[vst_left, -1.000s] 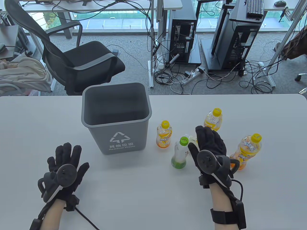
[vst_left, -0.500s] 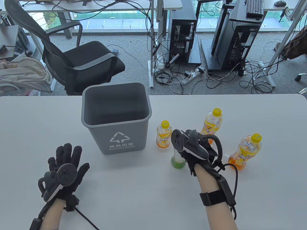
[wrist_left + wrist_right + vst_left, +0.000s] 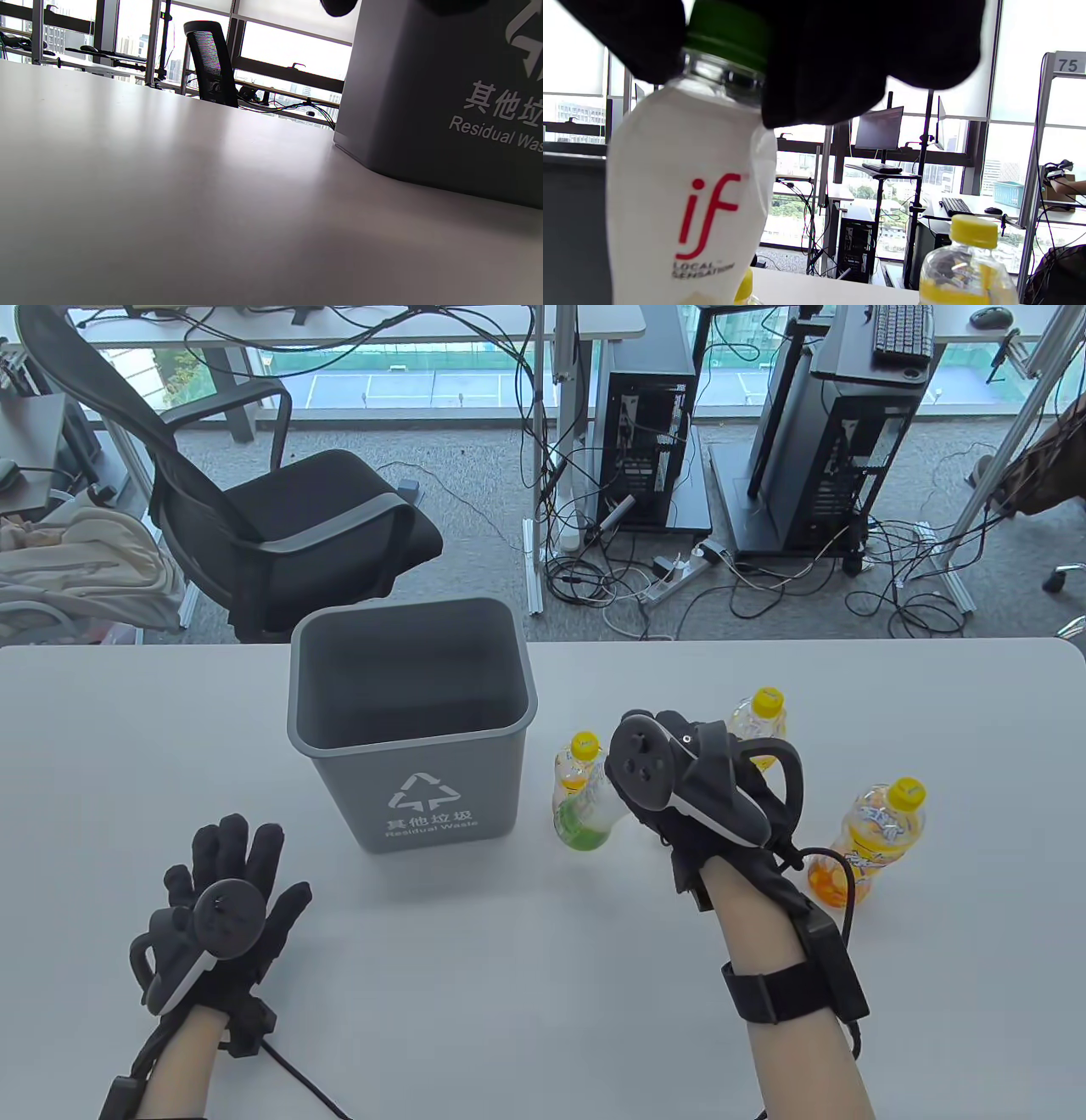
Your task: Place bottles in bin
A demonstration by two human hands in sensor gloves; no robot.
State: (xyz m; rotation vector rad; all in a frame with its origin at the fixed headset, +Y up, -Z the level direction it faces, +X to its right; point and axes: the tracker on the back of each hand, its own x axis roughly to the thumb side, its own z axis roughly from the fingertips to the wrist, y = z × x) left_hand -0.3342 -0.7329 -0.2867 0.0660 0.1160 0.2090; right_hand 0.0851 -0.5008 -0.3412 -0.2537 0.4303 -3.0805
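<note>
Just right of the grey plastic bin (image 3: 413, 729), my right hand (image 3: 696, 789) grips the green-capped, white-labelled bottle (image 3: 585, 814) by its neck, lifted off the table, long axis tilted. The bin's opening lies leftward. My left hand (image 3: 222, 899) rests spread, holding nothing.

The bin (image 3: 413, 755) reads "其他垃圾 Residual Waste"; the bottle (image 3: 687, 203), "if LOCAL SENSATIONS".

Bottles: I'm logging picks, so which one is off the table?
The green-capped white bottle, gripped by the right hand; the yellow-capped three stand.
</note>
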